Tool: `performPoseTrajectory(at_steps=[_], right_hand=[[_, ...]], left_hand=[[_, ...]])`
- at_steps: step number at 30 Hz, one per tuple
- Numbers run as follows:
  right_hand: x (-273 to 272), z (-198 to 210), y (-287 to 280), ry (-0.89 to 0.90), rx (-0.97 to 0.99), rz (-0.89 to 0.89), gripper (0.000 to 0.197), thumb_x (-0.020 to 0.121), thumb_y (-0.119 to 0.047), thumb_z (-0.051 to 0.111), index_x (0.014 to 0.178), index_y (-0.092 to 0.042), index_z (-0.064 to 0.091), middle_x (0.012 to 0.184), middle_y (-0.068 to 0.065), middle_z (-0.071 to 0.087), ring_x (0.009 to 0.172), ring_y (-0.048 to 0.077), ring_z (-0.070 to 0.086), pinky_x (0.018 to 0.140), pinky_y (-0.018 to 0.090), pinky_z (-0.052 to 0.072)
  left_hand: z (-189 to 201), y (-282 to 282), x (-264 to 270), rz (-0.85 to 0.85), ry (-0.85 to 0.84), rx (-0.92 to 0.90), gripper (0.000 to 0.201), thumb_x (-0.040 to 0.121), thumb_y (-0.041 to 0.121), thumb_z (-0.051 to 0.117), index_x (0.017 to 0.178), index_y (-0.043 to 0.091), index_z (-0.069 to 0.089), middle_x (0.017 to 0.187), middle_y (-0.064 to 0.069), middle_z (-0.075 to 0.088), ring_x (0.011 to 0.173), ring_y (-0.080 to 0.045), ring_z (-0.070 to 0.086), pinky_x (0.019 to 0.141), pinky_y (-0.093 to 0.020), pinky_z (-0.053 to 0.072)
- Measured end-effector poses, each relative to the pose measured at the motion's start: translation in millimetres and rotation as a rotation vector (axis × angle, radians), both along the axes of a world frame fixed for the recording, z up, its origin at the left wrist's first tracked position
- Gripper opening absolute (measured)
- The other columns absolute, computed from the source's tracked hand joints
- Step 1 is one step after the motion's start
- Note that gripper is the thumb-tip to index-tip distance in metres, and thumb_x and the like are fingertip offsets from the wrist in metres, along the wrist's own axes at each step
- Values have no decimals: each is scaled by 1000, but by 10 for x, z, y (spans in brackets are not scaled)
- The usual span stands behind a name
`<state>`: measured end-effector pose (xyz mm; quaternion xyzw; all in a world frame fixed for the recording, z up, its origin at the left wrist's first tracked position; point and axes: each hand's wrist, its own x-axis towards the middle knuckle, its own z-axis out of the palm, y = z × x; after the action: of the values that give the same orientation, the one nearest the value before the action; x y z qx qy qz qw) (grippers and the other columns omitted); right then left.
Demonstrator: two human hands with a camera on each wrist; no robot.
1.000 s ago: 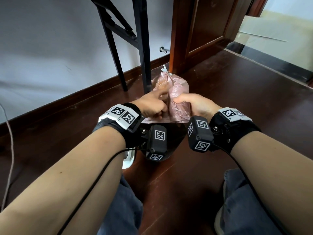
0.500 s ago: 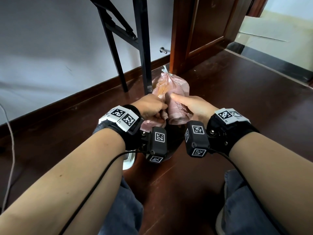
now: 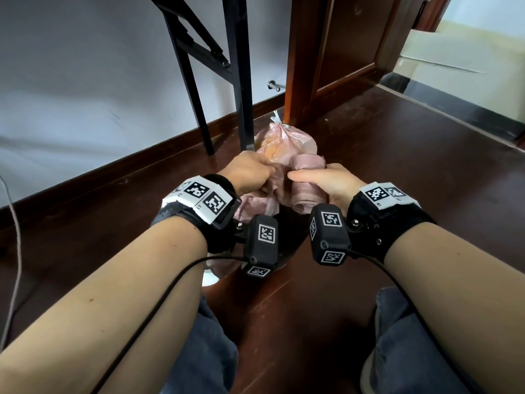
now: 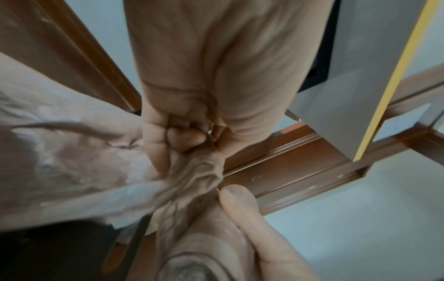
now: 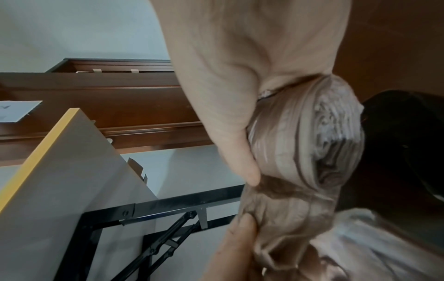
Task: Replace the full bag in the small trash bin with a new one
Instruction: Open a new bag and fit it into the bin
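Note:
My right hand (image 3: 321, 180) grips a roll of pink trash bags (image 3: 308, 191), thumb across its side; the right wrist view shows the roll (image 5: 300, 142) end-on. My left hand (image 3: 252, 173) pinches the loose bag (image 4: 197, 171) coming off the roll, bunched between its fingers. Both hands are close together above the black bin (image 3: 287, 231), which is mostly hidden by the wrist cameras. The full pink bag (image 3: 287, 140), tied at the top, stands on the floor just beyond my hands.
Black folding table legs (image 3: 241, 81) stand just behind the full bag, beside a brown door frame (image 3: 298, 66). A wall with a dark skirting board (image 3: 113, 177) runs on the left. My knees (image 3: 204, 351) are at the bottom, and a cable (image 3: 17, 237) trails at far left.
Both hands have risen slightly and drawn closer together. The right hand has turned the roll more upright, and the left hand has gathered the loose bag into a tighter bunch.

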<state>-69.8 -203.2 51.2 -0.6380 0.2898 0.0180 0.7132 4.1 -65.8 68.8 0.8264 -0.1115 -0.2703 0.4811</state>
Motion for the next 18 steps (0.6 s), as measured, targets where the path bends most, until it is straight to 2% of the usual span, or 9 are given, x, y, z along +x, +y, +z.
performPoseTrajectory(at_steps=[2,4,6,8,9,12,14,16,18], right_hand=[[5,6,3,-4,1,-28,34,76,-8,77,105,-1,62,82,13,70,64,22,72,60,34,60],[7,0,1,2,-1,-29,37,77,-10,76,110,-3,60,88,13,70,67,21,72,57,31,59],[5,-1,1,-2,2,-5,42,76,-9,76,115,-4,61,97,15,72,79,26,73,64,36,61],[-8,14,8,-11,0,14,46,76,-10,76,120,-6,60,105,16,71,91,29,72,76,41,60],[-10,18,8,-17,4,22,48,77,-10,75,122,-7,59,107,16,71,92,29,72,76,41,60],[-15,45,22,-40,31,19,52,78,-10,73,127,-8,54,108,18,70,88,30,73,64,37,59],[-6,56,34,-39,35,8,56,77,-9,73,129,-8,52,106,20,70,81,30,74,61,37,58],[-19,74,41,-32,49,7,56,77,-11,73,129,-7,51,101,20,70,72,28,74,59,36,57],[-22,79,21,-34,76,33,48,81,-11,70,126,-7,53,90,17,73,66,25,74,55,33,56]], left_hand=[[-42,62,49,-2,-136,173,16,90,8,55,103,8,64,75,-6,63,55,-12,64,57,-25,56],[-101,141,91,-37,-324,417,41,82,17,64,122,15,56,106,-8,64,91,-23,66,76,-31,55],[-132,163,99,-65,-488,527,67,77,25,68,139,22,40,128,-9,55,114,-28,58,91,-34,49],[-115,123,77,-120,-497,409,78,78,24,69,146,26,31,138,-6,51,120,-26,55,96,-32,48],[-110,93,69,-161,-442,317,82,78,21,70,148,26,28,143,-3,48,121,-23,55,94,-28,49],[-92,34,16,-280,-180,130,95,77,8,74,152,21,17,153,3,34,128,-12,48,72,-10,49],[-104,45,-4,-313,-40,71,102,74,5,76,153,21,13,154,5,31,121,-13,54,65,-16,55],[-132,52,-17,-347,37,68,105,71,3,78,152,25,15,154,5,31,119,-15,56,69,-27,59],[-133,52,-15,-371,51,85,92,71,5,79,147,23,30,143,2,45,113,-16,60,67,-27,60]])
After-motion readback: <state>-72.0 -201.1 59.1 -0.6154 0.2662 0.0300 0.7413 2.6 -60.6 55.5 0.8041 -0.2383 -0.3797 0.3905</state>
